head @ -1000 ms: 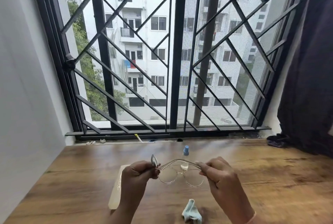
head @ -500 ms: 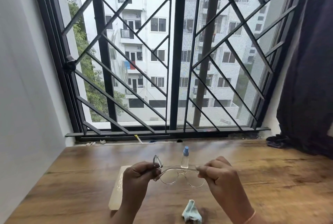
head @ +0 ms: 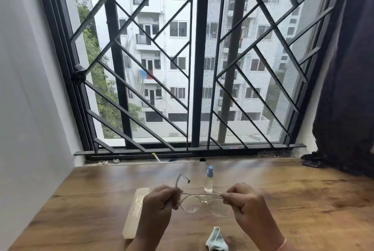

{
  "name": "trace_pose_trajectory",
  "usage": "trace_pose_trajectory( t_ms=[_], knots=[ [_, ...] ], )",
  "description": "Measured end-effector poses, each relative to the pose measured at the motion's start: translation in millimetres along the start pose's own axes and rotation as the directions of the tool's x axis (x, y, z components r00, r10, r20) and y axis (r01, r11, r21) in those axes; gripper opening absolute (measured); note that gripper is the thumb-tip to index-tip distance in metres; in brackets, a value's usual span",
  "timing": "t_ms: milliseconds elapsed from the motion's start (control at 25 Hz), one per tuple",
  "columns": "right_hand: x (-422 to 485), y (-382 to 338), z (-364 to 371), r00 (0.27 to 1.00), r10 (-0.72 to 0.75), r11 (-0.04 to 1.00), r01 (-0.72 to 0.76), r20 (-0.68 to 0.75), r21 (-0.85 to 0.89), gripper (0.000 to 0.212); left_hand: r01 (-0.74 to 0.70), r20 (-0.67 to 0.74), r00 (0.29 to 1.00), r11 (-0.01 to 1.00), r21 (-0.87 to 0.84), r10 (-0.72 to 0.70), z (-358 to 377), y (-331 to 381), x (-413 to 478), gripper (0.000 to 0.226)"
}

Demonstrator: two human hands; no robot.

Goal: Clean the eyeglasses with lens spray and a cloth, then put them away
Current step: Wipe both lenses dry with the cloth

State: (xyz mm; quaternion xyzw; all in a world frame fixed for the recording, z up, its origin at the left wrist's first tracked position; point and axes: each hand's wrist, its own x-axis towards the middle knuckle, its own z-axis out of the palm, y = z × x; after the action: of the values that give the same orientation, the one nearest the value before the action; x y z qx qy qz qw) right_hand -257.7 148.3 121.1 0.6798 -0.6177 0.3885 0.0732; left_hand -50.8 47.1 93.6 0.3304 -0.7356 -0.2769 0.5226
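Clear-framed eyeglasses hang in the air over the wooden table, held at both ends. My left hand pinches the left hinge, and one temple curls up above it. My right hand grips the right end of the frame. A small clear spray bottle with a blue cap stands upright just behind the glasses. A crumpled light-blue cloth lies on the table below the glasses, between my wrists. A beige glasses case lies to the left, partly hidden by my left hand.
A barred window with a black sill runs along the table's far edge. The white wall borders the table on the left. A dark curtain hangs at the right, with a dark bundle at its foot. Small scraps lie on the sill.
Both hands have lowered the glasses slightly toward me. The spray bottle, earlier overlapped by the frame, now shows whole behind it.
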Motion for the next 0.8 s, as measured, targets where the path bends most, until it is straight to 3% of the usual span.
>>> trace_pose_trajectory(
  t_ms=[120,280,480,800],
  knots=[
    [0.5,2.8,2.0,0.999,-0.044,0.999,0.043,-0.017,-0.028,0.038,-0.139,0.073,0.989,0.964,0.227,0.126,-6.3,5.4,2.7,0.017],
    [1.6,0.1,2.9,0.996,-0.088,0.996,0.088,-0.011,-0.016,0.028,-0.257,0.231,0.958,0.866,0.429,0.17,-10.9,11.3,5.9,0.03],
    [2.7,1.3,1.9,0.997,-0.077,0.997,0.077,-0.007,-0.002,0.033,-0.273,0.259,0.952,0.84,0.469,0.164,-12.5,19.7,6.4,0.021],
    [1.3,3.8,-0.8,0.999,0.039,0.984,-0.034,-0.022,0.177,0.035,-0.177,0.184,0.976,0.903,0.392,0.112,-13.0,19.7,8.4,0.013]
  ],
)
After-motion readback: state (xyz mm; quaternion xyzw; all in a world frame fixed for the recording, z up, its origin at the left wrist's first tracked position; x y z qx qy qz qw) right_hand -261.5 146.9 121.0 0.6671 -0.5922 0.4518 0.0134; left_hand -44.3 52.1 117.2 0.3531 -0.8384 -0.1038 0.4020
